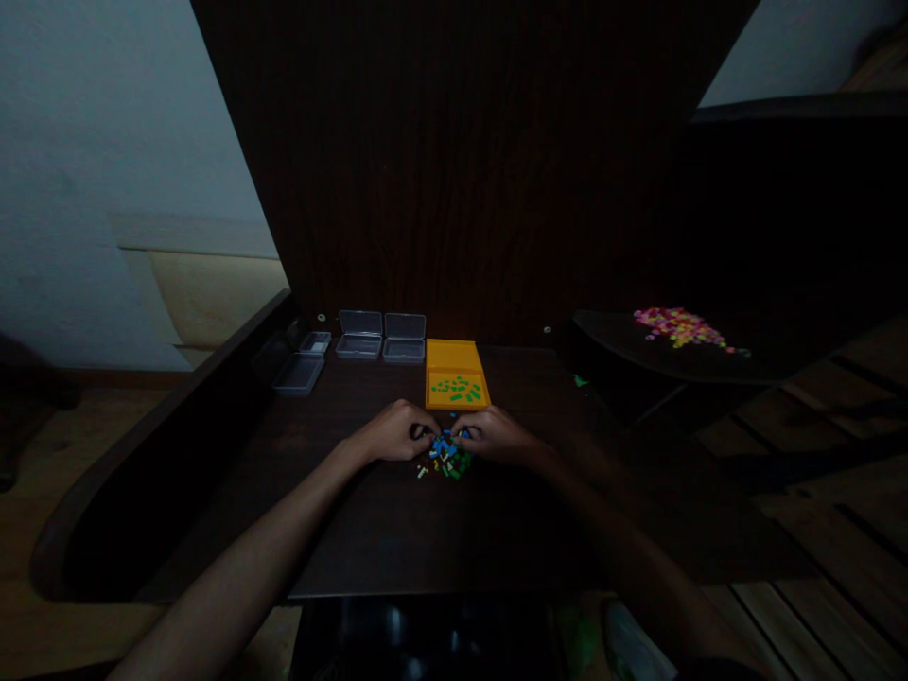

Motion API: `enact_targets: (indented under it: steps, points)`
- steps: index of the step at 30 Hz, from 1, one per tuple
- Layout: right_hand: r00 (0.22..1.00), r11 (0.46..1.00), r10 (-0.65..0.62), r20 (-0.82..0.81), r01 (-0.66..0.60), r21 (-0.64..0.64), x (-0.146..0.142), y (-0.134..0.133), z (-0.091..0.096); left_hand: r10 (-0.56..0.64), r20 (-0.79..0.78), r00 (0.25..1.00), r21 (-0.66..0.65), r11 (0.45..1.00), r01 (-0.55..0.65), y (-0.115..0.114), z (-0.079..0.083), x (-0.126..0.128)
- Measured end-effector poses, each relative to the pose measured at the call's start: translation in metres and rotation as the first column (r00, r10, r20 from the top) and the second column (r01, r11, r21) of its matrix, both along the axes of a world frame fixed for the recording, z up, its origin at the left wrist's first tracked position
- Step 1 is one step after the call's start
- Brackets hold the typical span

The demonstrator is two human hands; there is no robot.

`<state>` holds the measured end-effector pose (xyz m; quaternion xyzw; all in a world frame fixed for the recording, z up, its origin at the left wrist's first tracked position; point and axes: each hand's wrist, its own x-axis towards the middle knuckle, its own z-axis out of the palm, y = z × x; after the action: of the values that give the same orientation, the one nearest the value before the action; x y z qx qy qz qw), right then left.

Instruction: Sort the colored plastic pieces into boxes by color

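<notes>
A small pile of toy building bricks (445, 452), blue, green and pale yellow, lies on the dark wooden desk (397, 549). At its left edge my left hand (398, 430) has thumb and fingertips curled together among the pieces. From the right side my right hand (498, 436) pinches at the top of the same pile. Whatever is between either hand's fingertips is too small to make out. Just beyond the hands stands an open yellow box (454, 352), its lid raised at the back, with several green bricks (458, 388) scattered in it.
Left of the yellow box are two open clear plastic cases (360, 346), and further left another clear case (299, 375). A raised side panel (177, 426) borders the desk's left. To the right, a dark curved surface bears a heap of pink and yellow pieces (681, 327).
</notes>
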<state>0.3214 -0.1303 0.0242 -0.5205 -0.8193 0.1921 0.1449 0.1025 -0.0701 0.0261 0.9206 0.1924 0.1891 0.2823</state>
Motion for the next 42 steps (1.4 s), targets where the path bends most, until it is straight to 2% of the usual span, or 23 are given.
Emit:
enact_targets:
  steps: [8,13,17,21,32,42]
  points:
    - [0.999,0.999,0.033,-0.04,-0.032,0.025,0.001,0.002,-0.002,-0.02,0.001,1.0,-0.006,1.0,0.02,0.0,0.0,0.001]
    - [0.992,0.998,-0.017,-0.126,0.025,0.06,0.008,0.004,0.002,0.009,-0.065,0.998,-0.005,1.0,-0.01,-0.002,0.002,0.001]
    - [0.976,0.989,-0.098,-0.194,0.118,0.091,0.016,0.006,0.003,0.024,-0.084,0.996,-0.003,1.0,-0.024,-0.002,0.003,0.002]
    - [0.969,0.98,-0.145,-0.202,0.169,0.107,0.021,0.011,0.006,0.026,-0.099,0.995,-0.013,1.0,-0.027,-0.003,0.004,0.003]
    - [0.977,0.982,-0.142,0.157,0.119,0.149,0.003,0.042,0.027,0.021,-0.122,0.992,-0.032,0.999,-0.025,-0.002,0.004,0.003]
    - [0.895,0.992,-0.041,0.443,-0.015,0.124,-0.013,0.062,0.023,0.036,-0.13,0.991,-0.027,0.999,-0.04,0.0,0.001,0.003]
